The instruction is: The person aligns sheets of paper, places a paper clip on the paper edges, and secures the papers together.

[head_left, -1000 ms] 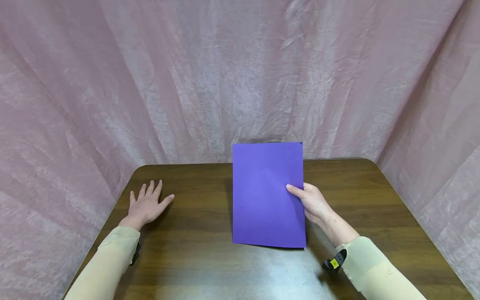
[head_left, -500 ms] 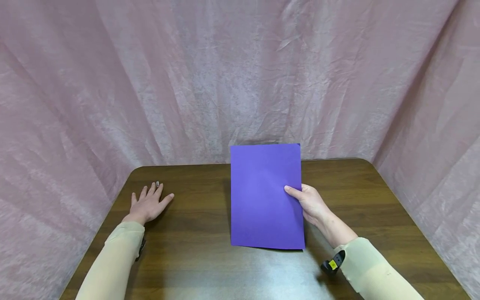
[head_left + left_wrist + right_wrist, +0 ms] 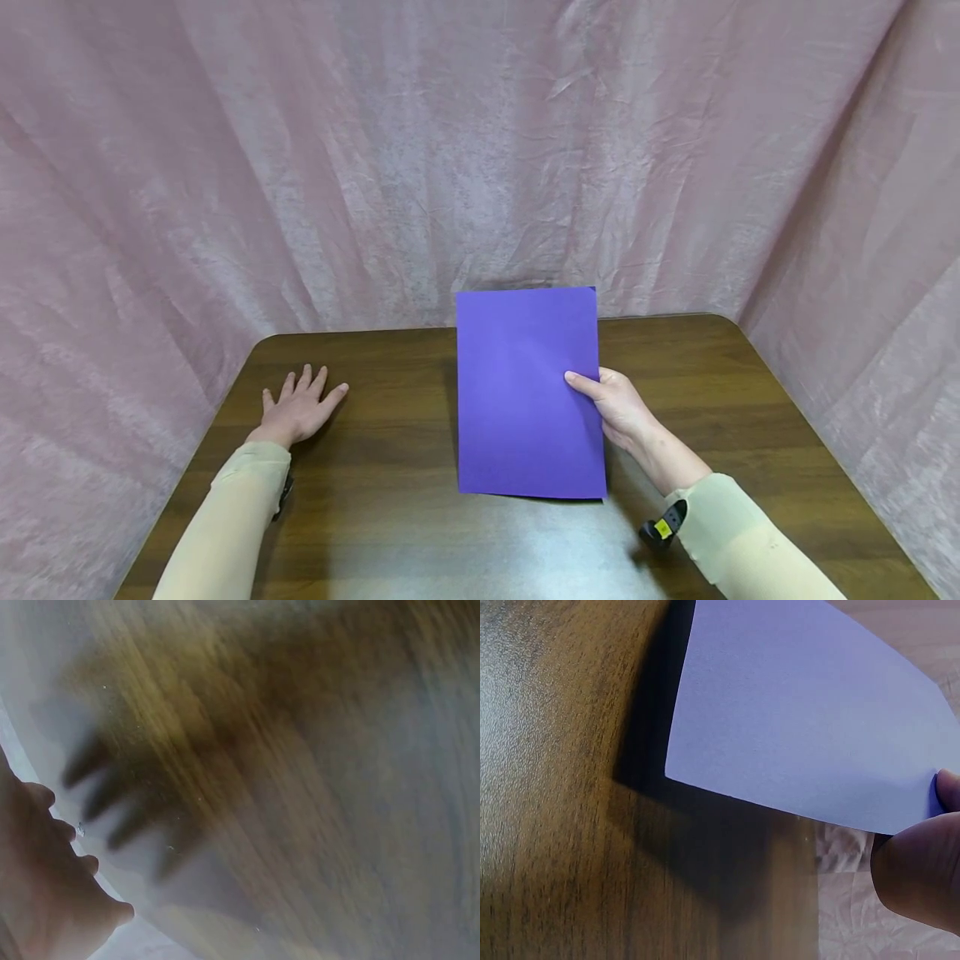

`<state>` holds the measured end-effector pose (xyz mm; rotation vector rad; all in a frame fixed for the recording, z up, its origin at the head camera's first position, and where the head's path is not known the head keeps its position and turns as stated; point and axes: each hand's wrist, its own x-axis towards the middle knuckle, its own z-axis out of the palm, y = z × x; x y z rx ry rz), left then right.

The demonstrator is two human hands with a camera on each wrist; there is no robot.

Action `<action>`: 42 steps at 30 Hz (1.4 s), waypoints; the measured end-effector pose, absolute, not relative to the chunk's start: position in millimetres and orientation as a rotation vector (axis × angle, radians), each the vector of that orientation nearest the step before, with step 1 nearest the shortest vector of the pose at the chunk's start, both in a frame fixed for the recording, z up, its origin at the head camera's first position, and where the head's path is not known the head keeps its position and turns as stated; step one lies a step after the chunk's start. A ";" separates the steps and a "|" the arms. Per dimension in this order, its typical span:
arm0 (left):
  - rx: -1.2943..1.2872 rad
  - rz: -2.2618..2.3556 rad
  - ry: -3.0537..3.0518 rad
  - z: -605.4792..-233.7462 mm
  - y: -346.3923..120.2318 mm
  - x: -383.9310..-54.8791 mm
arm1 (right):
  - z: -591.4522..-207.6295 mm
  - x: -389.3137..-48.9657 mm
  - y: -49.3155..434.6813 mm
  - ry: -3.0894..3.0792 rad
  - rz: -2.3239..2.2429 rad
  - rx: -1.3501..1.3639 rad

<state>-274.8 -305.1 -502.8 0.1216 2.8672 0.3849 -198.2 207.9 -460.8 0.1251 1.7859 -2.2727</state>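
Note:
A purple sheet of paper (image 3: 528,392) is held at its right edge by my right hand (image 3: 618,404). The thumb lies on its front face; the other fingers are hidden behind it in the head view. In the right wrist view the sheet (image 3: 802,720) stands off the wooden table, throwing a shadow on it. My left hand (image 3: 296,408) is at the table's left side, fingers straight and spread, holding nothing. The left wrist view shows that hand (image 3: 45,877) at the left border, its shadow falling on the wood apart from it.
The brown wooden table (image 3: 390,467) has rounded far corners. Pink velvet curtains (image 3: 375,167) hang behind it and along both sides. A dark strap with a yellow mark (image 3: 663,527) is on the right wrist.
The table, sheet and right hand shift slightly left in the head view. The left forearm has swung a little to the right, while the left fingers stay spread. The right hand keeps its hold.

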 end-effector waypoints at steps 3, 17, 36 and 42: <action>0.121 0.383 2.875 -501.6 -304.7 -275.0 | -460.5 -197.8 207.7 1.786 -2.273 0.127; 0.180 0.373 2.879 -498.6 -304.7 -274.1 | -462.0 -199.9 208.3 1.786 -2.274 0.153; 0.343 0.383 2.897 -499.0 -272.6 -261.5 | -463.7 -200.8 205.4 1.763 -2.280 0.159; 0.430 0.392 2.901 -501.8 -258.7 -258.3 | -464.7 -200.5 205.1 1.768 -2.277 0.161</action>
